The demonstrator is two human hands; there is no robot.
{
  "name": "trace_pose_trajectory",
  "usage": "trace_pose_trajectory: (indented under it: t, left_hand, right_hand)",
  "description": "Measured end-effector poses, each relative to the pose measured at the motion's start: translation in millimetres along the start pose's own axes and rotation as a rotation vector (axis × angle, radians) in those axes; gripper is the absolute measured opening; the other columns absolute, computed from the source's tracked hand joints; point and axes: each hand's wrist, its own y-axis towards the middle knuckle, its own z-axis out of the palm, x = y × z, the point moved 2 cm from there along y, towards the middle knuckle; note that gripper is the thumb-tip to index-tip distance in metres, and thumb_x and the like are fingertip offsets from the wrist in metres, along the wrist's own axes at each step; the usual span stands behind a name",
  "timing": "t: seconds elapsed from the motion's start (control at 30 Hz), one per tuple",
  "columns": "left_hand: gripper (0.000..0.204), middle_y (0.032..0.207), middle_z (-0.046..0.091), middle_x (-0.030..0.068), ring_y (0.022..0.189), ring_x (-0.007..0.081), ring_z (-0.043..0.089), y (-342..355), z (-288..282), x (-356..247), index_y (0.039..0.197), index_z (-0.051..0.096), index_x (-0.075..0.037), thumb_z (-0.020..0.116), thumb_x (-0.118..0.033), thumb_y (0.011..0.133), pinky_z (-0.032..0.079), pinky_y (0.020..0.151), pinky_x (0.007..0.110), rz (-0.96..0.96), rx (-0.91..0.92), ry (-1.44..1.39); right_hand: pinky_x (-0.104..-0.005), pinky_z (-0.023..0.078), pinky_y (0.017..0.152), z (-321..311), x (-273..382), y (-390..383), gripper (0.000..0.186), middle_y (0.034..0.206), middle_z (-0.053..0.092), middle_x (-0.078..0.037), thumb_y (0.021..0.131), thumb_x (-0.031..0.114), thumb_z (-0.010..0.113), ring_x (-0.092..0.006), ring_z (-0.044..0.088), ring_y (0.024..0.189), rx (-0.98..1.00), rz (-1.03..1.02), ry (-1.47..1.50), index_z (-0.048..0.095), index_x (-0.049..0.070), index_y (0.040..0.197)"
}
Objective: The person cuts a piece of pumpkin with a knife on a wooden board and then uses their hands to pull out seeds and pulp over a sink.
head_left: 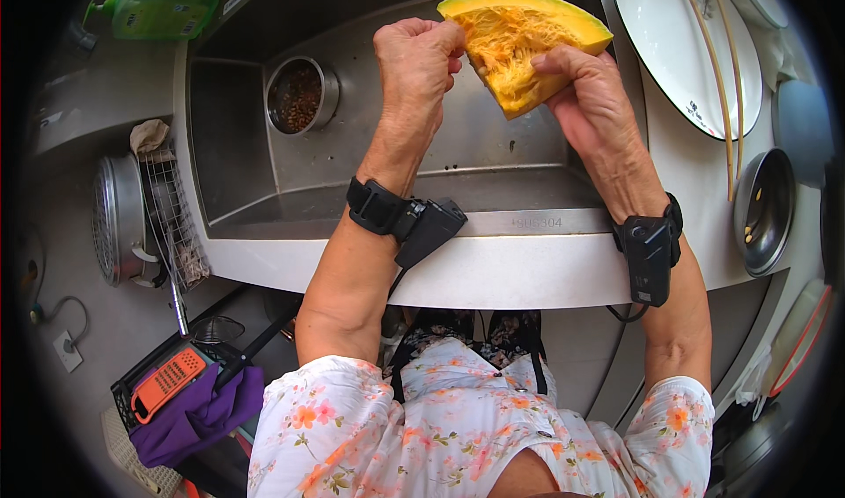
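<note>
Two black straps [374, 208] circle the wrists. The right hand [591, 98] grips one yellow pumpkin piece [515, 40] over one metal sink [356, 142]. The left hand [414, 58] curls at its stringy side (I can't tell if it pinches any). One round tin [331, 95] sits inside; one green bottle [167, 5] is past it.

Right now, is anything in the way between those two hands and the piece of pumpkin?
Nothing visible is. The right hand grips the pumpkin piece, thumb on the flesh. The left hand is curled close at its left edge, nothing seen between. The metal bowl sits in the sink, off to the left.
</note>
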Motion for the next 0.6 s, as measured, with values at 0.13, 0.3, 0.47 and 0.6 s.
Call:
trace_pose_trajectory:
  t: [0.13, 0.3, 0.47, 0.6]
  left_hand:
    - [0.007, 0.067, 0.059, 0.0128, 0.049, 0.0109, 0.053, 1, -1, 1, 0.08, 0.057, 0.006, 0.057, 0.006, 0.074, 0.033, 0.035, 0.017, -0.018, 0.082, -0.136]
    - [0.013, 0.071, 0.061, 0.0176, 0.052, 0.0138, 0.056, 3, -7, 3, 0.088, 0.054, 0.009, 0.052, 0.009, 0.076, 0.036, 0.037, 0.018, -0.043, 0.151, -0.241]
    - [0.015, 0.074, 0.06, 0.0198, 0.054, 0.0157, 0.057, 6, -10, 5, 0.091, 0.053, 0.011, 0.047, 0.009, 0.077, 0.038, 0.039, 0.019, -0.056, 0.168, -0.274]
    - [0.018, 0.074, 0.059, 0.019, 0.055, 0.0157, 0.056, 5, -11, 3, 0.092, 0.053, 0.012, 0.045, 0.007, 0.077, 0.039, 0.041, 0.021, -0.063, 0.165, -0.267]
  right_hand:
    - [-0.0349, 0.044, 0.092, -4, 1, 2, 0.033, 0.105, 0.057, -0.009, 0.071, -0.009, 0.058, -0.0184, 0.055, 0.097, -0.004, 0.035, 0.056, 0.053, -0.003, 0.103]
    - [-0.036, 0.044, 0.093, -5, 0, 3, 0.032, 0.105, 0.057, -0.009, 0.072, -0.009, 0.058, -0.0193, 0.055, 0.099, -0.038, 0.034, 0.091, 0.053, -0.004, 0.104]
    - [-0.0369, 0.045, 0.093, -5, 1, 3, 0.032, 0.106, 0.056, -0.01, 0.073, -0.008, 0.058, -0.0199, 0.054, 0.1, -0.041, 0.055, 0.096, 0.052, -0.004, 0.105]
    - [-0.0374, 0.044, 0.093, -5, 0, 4, 0.034, 0.107, 0.055, -0.01, 0.073, -0.008, 0.058, -0.0206, 0.054, 0.101, -0.034, 0.073, 0.099, 0.051, -0.005, 0.107]
